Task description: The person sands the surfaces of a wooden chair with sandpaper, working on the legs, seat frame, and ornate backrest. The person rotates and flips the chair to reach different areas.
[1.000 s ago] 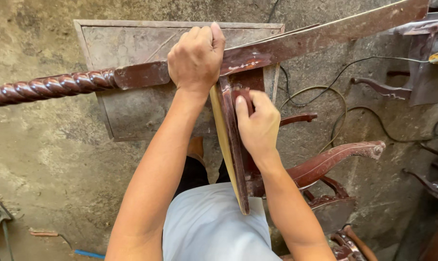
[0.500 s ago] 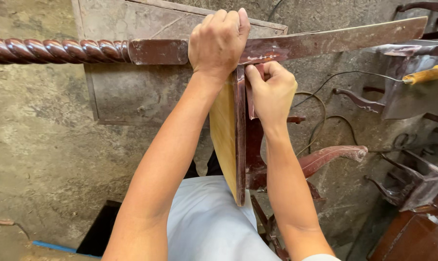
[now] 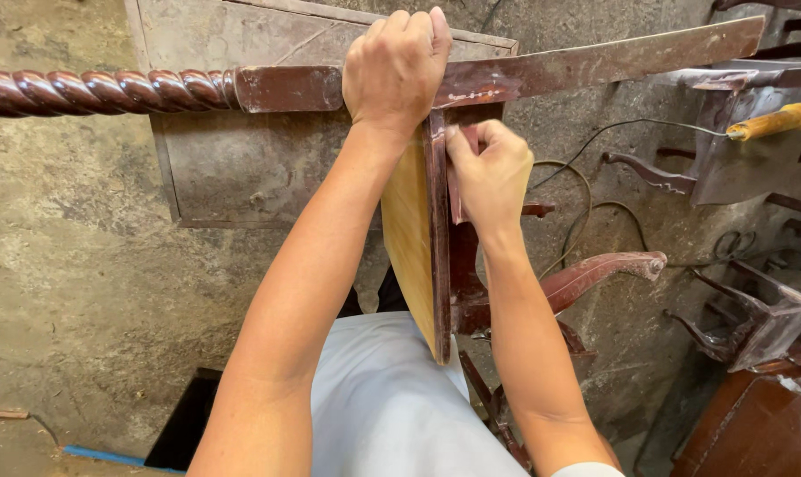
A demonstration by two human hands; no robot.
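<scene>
Left hand (image 3: 396,66) is still gripping the dark rail (image 3: 542,71); right hand (image 3: 489,168), fingers pinched on a sanding scrap, has slid up the upright (image 3: 438,265).

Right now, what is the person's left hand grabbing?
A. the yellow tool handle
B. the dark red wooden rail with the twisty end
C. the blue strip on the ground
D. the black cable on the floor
B: the left hand is wrapped over the dark red wooden rail, which runs across the top and turns into a twisted spindle on the left side.
</scene>
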